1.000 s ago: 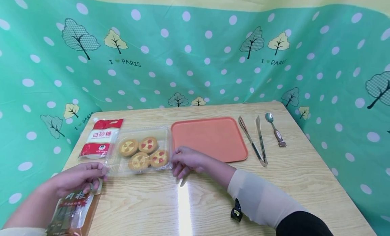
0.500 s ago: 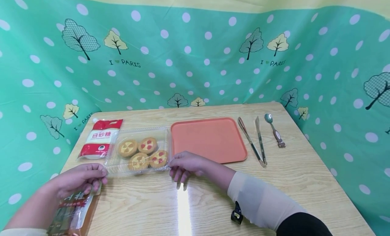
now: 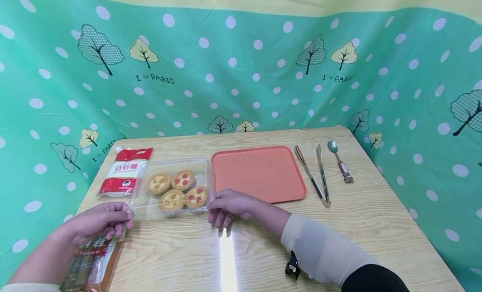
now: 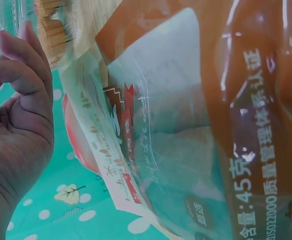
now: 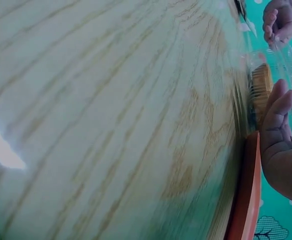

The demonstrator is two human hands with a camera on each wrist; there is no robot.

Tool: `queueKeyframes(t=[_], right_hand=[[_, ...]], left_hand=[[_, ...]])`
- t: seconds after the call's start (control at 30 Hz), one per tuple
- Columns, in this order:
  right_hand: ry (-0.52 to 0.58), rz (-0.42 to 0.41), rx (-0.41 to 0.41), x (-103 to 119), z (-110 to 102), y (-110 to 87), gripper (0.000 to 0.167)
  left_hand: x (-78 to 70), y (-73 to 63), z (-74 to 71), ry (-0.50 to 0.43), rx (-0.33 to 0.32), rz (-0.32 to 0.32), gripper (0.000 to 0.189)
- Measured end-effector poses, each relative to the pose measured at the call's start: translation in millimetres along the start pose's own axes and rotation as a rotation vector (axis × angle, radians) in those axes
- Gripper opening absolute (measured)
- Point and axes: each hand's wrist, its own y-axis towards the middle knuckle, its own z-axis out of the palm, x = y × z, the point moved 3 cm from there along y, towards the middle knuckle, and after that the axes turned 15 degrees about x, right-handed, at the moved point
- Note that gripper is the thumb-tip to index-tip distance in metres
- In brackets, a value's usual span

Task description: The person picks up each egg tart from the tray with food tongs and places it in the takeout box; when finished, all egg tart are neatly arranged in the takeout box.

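A clear plastic clamshell box (image 3: 147, 208) with several egg tarts (image 3: 172, 200) inside lies left of the middle of the table; some tarts have red pieces on top. My left hand (image 3: 103, 221) pinches the box's front left corner between thumb and fingers. At the front right corner my right hand (image 3: 229, 206) pinches the rim, its lower fingers hanging loosely. The right wrist view shows both hands on the box's edge, with a tart (image 5: 261, 87) behind the clear wall. Under my left hand lies a brown and clear pouch (image 4: 175, 125) with printed characters, partly hidden in the head view.
Touching or nearly touching the box's right side is a coral tray (image 3: 260, 170). A red and white sugar bag (image 3: 125, 171) lies behind my left hand. Metal tongs (image 3: 314, 179) and a spoon (image 3: 340, 162) with a brown handle lie at the right.
My right hand has shifted slightly left and down along the box's front right corner and now pinches it. The left hand stays at its corner, its fingers a little more closed.
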Motion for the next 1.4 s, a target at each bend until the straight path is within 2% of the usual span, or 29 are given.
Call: queueKeyframes(t=[0.37, 0.6, 0.73, 0.97, 1.2, 1.4], right_hand=[[0.049, -0.012, 0.016, -2.9, 1.3, -0.6, 0.035], [0.090, -0.028, 0.011, -3.7, 1.0, 1.2, 0.015], [0.115, -0.034, -0.010, -4.9, 1.8, 2.2, 0.013], [0.151, -0.047, -0.037, -3.7, 5.8, 2.0, 0.012], [0.155, -0.067, -0.068, -3.2, 8.0, 1.9, 0.022], [0.171, -0.078, -0.094, -4.8, 8.4, 4.6, 0.005]], left_hand=[[-2.3, 0.7, 1.8, 0.048, -0.039, -0.013, 0.017], [-2.6, 0.9, 1.8, 0.048, -0.041, -0.028, 0.017], [-1.5, 1.0, 1.6, 0.051, -0.043, -0.035, 0.018], [-0.7, 0.8, 0.5, 0.049, -0.038, -0.025, 0.016], [0.1, 0.2, -0.1, 0.039, -0.028, -0.009, 0.015], [-0.3, 0.5, 0.4, 0.037, -0.030, -0.009, 0.015]])
